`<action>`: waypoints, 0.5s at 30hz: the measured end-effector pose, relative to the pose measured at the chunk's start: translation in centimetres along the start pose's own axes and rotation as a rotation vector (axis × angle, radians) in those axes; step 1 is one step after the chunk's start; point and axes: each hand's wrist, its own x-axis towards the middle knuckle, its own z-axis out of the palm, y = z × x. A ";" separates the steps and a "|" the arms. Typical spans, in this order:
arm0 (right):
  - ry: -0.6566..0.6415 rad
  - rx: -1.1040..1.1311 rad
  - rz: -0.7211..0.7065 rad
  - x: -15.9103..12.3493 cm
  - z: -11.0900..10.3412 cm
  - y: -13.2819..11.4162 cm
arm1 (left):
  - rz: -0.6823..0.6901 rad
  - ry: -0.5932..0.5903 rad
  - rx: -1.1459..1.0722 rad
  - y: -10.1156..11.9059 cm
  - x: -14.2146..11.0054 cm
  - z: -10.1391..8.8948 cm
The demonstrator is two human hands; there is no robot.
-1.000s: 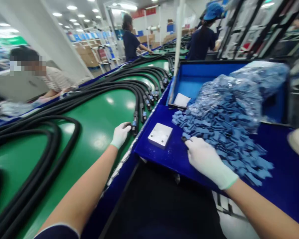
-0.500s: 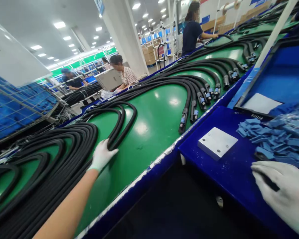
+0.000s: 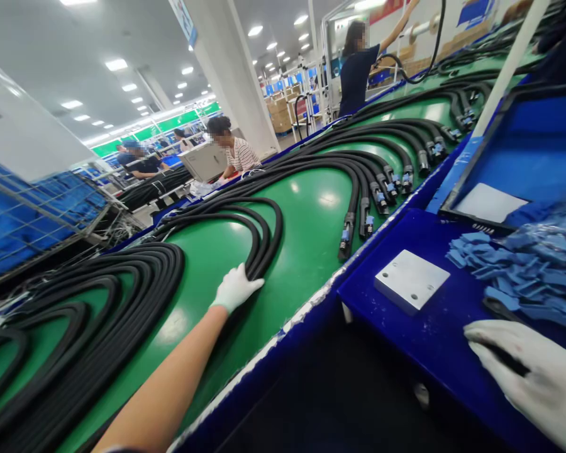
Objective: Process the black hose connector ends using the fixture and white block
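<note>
My left hand (image 3: 236, 288), in a white glove, is closed over the bend of a looped black cable (image 3: 268, 242) on the green belt (image 3: 311, 214). The cable's connector ends (image 3: 346, 234), with blue bands, lie near the belt's edge. My right hand (image 3: 532, 377), also gloved, rests on the blue bench (image 3: 434, 333) at the lower right. It pinches a small black part (image 3: 504, 355). Just beyond it lies a heap of small blue pieces (image 3: 523, 277). A square metal plate (image 3: 411, 279) sits on the bench between my hands.
Many more black cable loops (image 3: 99, 302) cover the belt to the left. A blue tray (image 3: 523, 157) with a white pad (image 3: 488, 202) stands behind the heap. A seated person (image 3: 238, 154) and a standing person (image 3: 358, 63) work across the belt.
My left hand left the connector ends, went to the cable bend, then drew it rightward. My right hand took a black part and stays put. The view swung left.
</note>
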 end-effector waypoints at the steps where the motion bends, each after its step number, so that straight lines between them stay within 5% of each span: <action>1: -0.041 -0.011 -0.042 0.0 -0.4 -0.3 | 0.054 0.015 -0.016 2.6 1.5 0.2; 4: -0.093 -0.050 -0.108 0.1 -1.2 -1.0 | 0.268 0.022 -0.041 8.7 4.2 0.0; 7: -0.111 -0.069 -0.106 0.2 -1.5 -1.4 | 0.460 -0.064 -0.008 10.9 2.8 -1.1; 10: -0.123 -0.074 -0.101 0.2 -1.6 -1.5 | 0.503 -0.133 0.065 9.8 -2.0 -2.3; 15: -0.128 -0.069 -0.142 0.2 -1.8 -2.0 | 0.379 -0.306 0.154 6.2 -8.5 -2.5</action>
